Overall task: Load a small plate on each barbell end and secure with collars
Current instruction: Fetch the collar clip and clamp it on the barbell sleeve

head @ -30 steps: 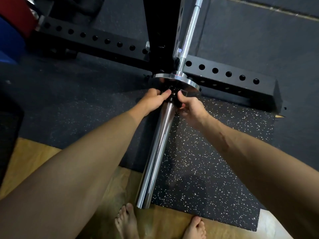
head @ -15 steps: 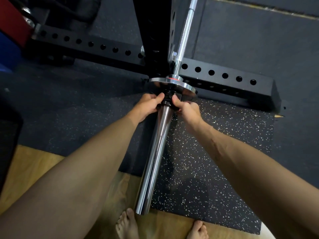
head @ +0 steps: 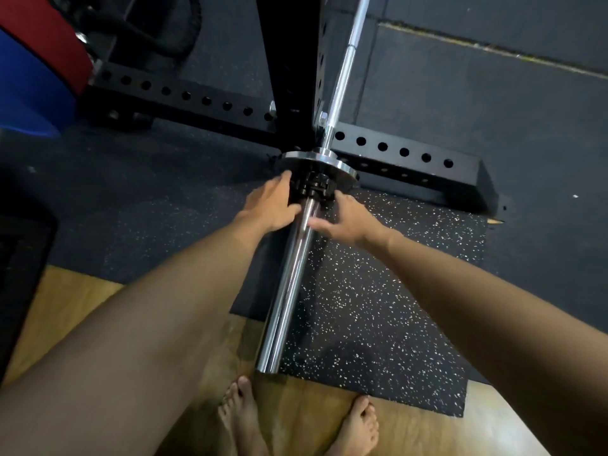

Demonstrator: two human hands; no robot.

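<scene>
I am looking down the chrome sleeve (head: 289, 284), where the small steel plate (head: 339, 166) is sitting at mid-frame with the black collar (head: 316, 187) pressed against it. My left hand (head: 273, 205) and right hand (head: 345, 218) are flanking the collar with fingers spread loose, gripping nothing. The collar looks light and rigid and the sleeve slick, so I am judging its lever the place to grip.

Collar (head: 314, 187) sits on barbell sleeve (head: 289, 284) against plate (head: 317, 162); left hand (head: 271, 204) left, right hand (head: 345, 217) right.
</scene>
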